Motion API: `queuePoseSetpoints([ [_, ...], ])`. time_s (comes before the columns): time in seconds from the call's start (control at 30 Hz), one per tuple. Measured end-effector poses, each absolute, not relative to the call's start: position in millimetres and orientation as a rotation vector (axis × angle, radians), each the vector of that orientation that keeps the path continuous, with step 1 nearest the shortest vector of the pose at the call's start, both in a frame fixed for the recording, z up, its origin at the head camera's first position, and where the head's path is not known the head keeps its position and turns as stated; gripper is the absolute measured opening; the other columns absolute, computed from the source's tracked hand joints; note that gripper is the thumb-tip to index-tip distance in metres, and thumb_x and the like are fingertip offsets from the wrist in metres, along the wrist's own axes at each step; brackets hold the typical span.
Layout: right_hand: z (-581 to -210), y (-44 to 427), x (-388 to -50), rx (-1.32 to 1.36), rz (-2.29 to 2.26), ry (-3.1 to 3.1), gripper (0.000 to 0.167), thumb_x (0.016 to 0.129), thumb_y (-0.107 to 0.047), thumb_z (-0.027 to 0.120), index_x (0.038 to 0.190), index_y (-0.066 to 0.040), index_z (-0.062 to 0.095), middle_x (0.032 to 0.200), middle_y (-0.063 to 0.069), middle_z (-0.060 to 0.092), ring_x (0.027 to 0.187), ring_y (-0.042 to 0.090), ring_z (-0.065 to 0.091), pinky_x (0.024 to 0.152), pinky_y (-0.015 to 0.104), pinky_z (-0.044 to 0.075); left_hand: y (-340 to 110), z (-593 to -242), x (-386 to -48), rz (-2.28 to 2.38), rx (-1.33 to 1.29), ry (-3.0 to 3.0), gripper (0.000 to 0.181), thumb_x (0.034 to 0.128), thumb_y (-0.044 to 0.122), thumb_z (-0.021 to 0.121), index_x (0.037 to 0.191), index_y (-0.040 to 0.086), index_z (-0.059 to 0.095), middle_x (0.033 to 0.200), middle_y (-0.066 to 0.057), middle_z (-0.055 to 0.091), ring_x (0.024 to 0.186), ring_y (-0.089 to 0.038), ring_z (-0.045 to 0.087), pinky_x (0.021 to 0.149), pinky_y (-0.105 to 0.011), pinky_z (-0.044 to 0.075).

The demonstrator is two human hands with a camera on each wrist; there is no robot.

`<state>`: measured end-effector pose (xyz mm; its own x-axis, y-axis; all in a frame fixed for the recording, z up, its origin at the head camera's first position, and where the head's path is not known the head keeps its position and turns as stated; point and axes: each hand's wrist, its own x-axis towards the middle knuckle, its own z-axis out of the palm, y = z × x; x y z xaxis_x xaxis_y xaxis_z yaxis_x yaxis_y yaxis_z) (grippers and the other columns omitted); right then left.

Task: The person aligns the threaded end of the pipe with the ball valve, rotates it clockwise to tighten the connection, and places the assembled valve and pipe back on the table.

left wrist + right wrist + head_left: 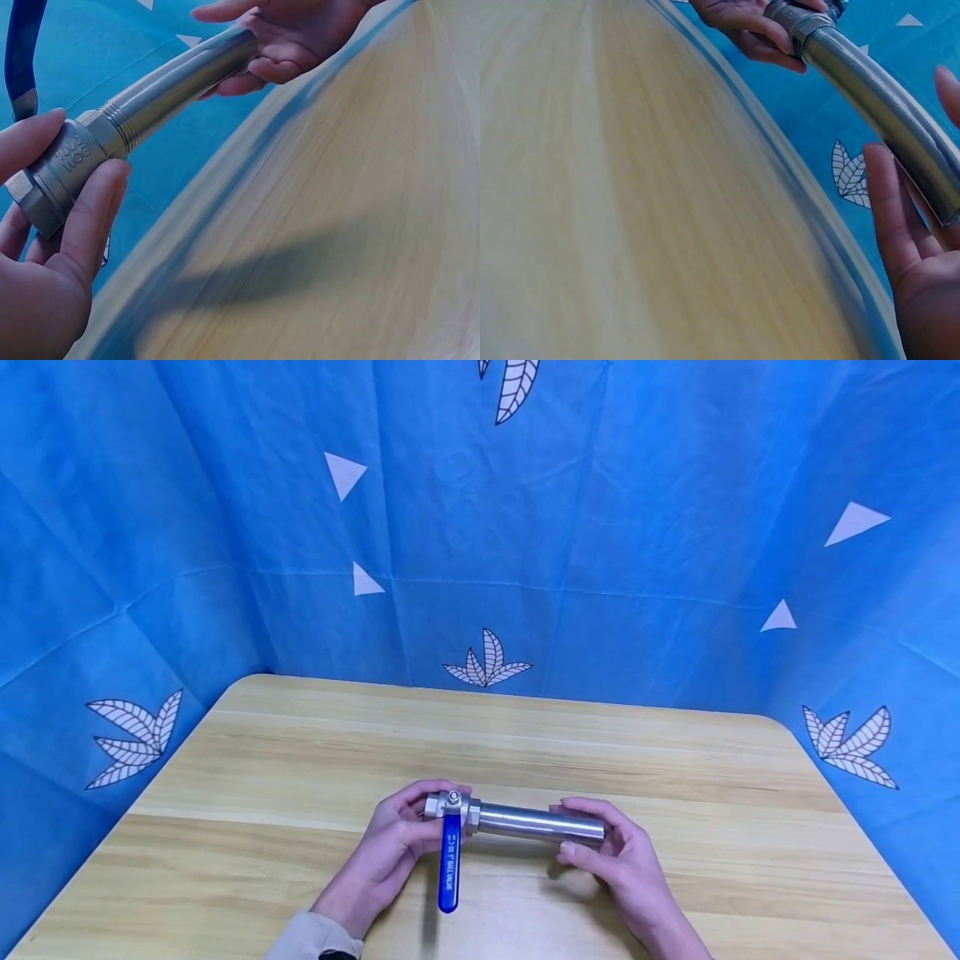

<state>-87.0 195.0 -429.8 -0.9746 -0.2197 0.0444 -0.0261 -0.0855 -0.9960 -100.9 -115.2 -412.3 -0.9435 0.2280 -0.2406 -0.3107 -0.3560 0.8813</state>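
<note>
My left hand (390,839) grips a steel ball valve (73,161), with thumb and fingers on either side of its body. The valve's blue lever handle (450,864) points toward me in the head view and carries white lettering. From the valve's right end runs a straight, shiny steel pipe (536,823), with some thread showing at the joint in the left wrist view. My right hand (622,860) is around the free end of the pipe. Its fairly straight fingers touch the underside in the right wrist view, while the thumb stands off the pipe.
Valve and pipe are held above a light wood-grain table (300,760), on which their shadow falls. A blue curtain (480,510) with white leaf and triangle prints hangs around the table's back and sides.
</note>
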Motion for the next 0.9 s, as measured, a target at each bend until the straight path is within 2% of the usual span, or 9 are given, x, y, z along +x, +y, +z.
queuePoseSetpoints([
  [0.1,-430.7,195.3,-87.5,-0.318,-2.21,2.046,0.053,0.087,0.01,0.078,0.138,0.007,0.062,0.137,0.004,0.074,0.119,0.015,0.072,0.098,0.027,0.063,-115.7,-412.3,-101.0,2.346,-0.116,1.543,0.052,0.0844,-0.01,0.071,0.134,0.008,0.069,0.143,-0.01,0.071,0.126,-0.026,0.071,0.104,-0.049,0.063],
  [0.27,-431.3,195.3,-88.1,-0.28,-2.223,2.054,0.045,0.083,0.009,0.082,0.127,0.006,0.07,0.127,0.001,0.08,0.111,0.013,0.075,0.093,0.026,0.064,-116.6,-411.9,-101.1,2.323,-0.116,1.557,0.053,0.0848,-0.007,0.073,0.134,0.011,0.07,0.143,-0.007,0.071,0.127,-0.025,0.07,0.104,-0.046,0.063],
  [0.4,-431.8,195.7,-88.5,-0.266,-2.225,2.056,0.045,0.083,0.009,0.082,0.126,0.005,0.071,0.124,0.0,0.081,0.108,0.011,0.076,0.09,0.025,0.064,-117.1,-411.7,-101.2,2.311,-0.115,1.562,0.052,0.0837,-0.008,0.073,0.132,0.012,0.072,0.143,-0.006,0.072,0.127,-0.025,0.07,0.103,-0.043,0.063],
  [0.57,-430.9,195.1,-88.5,-0.205,-2.224,2.046,0.039,0.089,0.006,0.079,0.128,0.005,0.071,0.118,0.0,0.08,0.103,0.012,0.076,0.089,0.028,0.066,-117.5,-411.7,-101.4,2.295,-0.103,1.576,0.052,0.0828,-0.008,0.074,0.13,0.013,0.074,0.142,-0.004,0.073,0.127,-0.024,0.068,0.099,-0.036,0.062],
  [0.7,-430.7,194.1,-88.2,-0.17,-2.218,2.031,0.036,0.095,0.003,0.074,0.13,0.009,0.068,0.116,0.001,0.077,0.099,0.014,0.076,0.089,0.033,0.067,-117.2,-412.0,-101.4,2.284,-0.089,1.594,0.052,0.0826,-0.007,0.075,0.131,0.012,0.074,0.143,-0.004,0.072,0.127,-0.024,0.067,0.098,-0.035,0.062],
  [0.9,-429.8,192.3,-87.8,-0.102,-2.217,2.04,0.04,0.096,0.0,0.074,0.132,0.013,0.064,0.117,0.003,0.076,0.099,0.017,0.076,0.09,0.034,0.067,-113.9,-413.2,-101.7,2.298,-0.083,1.604,0.067,0.0831,-0.007,0.077,0.147,0.006,0.062,0.148,-0.008,0.069,0.131,-0.023,0.067,0.1,-0.033,0.062],
])
